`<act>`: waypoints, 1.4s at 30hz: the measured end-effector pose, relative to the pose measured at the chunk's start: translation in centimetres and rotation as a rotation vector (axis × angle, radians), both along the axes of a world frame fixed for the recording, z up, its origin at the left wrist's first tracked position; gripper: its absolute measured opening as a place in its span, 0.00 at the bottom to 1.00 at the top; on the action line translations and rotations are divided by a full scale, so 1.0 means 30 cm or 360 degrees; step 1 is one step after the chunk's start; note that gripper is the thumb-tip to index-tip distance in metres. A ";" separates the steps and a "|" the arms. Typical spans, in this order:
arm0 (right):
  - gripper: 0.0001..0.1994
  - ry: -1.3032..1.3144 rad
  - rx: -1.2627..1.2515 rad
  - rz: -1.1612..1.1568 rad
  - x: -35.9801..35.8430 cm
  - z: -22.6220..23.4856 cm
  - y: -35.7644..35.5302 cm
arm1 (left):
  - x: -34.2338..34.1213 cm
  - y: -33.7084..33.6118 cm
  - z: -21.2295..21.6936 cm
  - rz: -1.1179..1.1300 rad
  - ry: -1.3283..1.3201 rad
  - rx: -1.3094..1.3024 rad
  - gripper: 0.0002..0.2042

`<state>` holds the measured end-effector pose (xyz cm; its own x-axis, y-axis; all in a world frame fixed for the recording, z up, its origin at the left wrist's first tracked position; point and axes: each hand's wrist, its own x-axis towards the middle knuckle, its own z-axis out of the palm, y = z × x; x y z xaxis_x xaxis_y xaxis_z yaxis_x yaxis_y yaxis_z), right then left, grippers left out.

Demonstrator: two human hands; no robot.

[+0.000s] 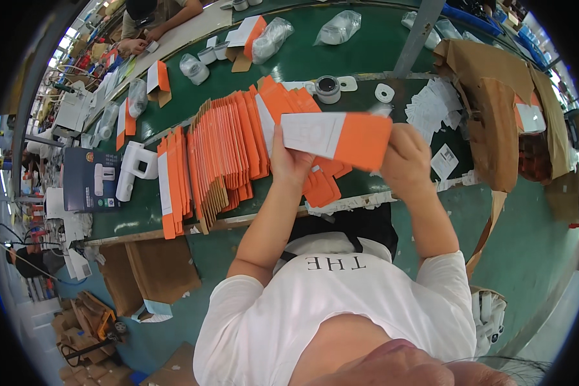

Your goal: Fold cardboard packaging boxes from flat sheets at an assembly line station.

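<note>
Over the bench in front of me I hold up an orange-and-white carton [331, 138]. My left hand [291, 161] grips its white left end from below, thumb on the near face. At the orange right end, my right hand [405, 157] has its fingers curled against the edge; part of them is hidden behind the carton. Just left of my hands, a long row of flat orange cartons [228, 145] stands packed on edge. More orange cartons [321, 186] lie loosely beneath my hands.
White labels [434, 106] lie scattered at the right, beside brown paper [489, 116]. A white handheld device [135, 168] and a dark printed box [91, 180] stand at the left. A metal post [418, 38] rises at the far side. Across the green conveyor [302, 55] another person [161, 22] works.
</note>
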<state>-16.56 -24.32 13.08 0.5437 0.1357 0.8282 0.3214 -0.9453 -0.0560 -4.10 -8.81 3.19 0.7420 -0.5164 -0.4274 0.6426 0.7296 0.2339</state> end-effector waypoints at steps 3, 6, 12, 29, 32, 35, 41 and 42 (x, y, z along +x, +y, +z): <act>0.14 0.0897 0.0372 0.0444 -0.013 0.066 0.026 | -0.012 0.006 0.026 0.0183 -0.0402 0.0181 0.22; 0.29 0.1622 0.0564 0.1107 -0.027 0.118 -0.035 | 0.039 0.057 0.019 0.0355 -0.0692 0.0237 0.23; 0.26 0.2495 0.1748 0.0587 0.039 0.127 -0.029 | 0.048 0.058 0.010 0.0466 -0.0962 0.0327 0.25; 0.13 0.1516 0.0804 0.0039 0.545 -0.195 -0.085 | -0.074 0.170 -0.129 -0.0264 -0.2650 0.2754 0.34; 0.22 0.1391 0.0453 -0.0271 0.401 -0.337 0.032 | -0.120 0.178 -0.137 -0.0420 -0.2771 0.2675 0.34; 0.27 0.1282 0.0337 -0.0427 0.343 -0.409 0.092 | -0.171 0.171 -0.163 -0.0457 -0.2836 0.2518 0.34; 0.26 0.1157 0.1406 -0.0233 0.274 -0.483 0.044 | -0.201 0.180 -0.154 -0.0395 -0.2915 0.2261 0.34; 0.26 0.1151 0.1400 -0.0227 0.251 -0.445 0.052 | -0.188 0.179 -0.134 -0.0049 -0.2702 0.2220 0.35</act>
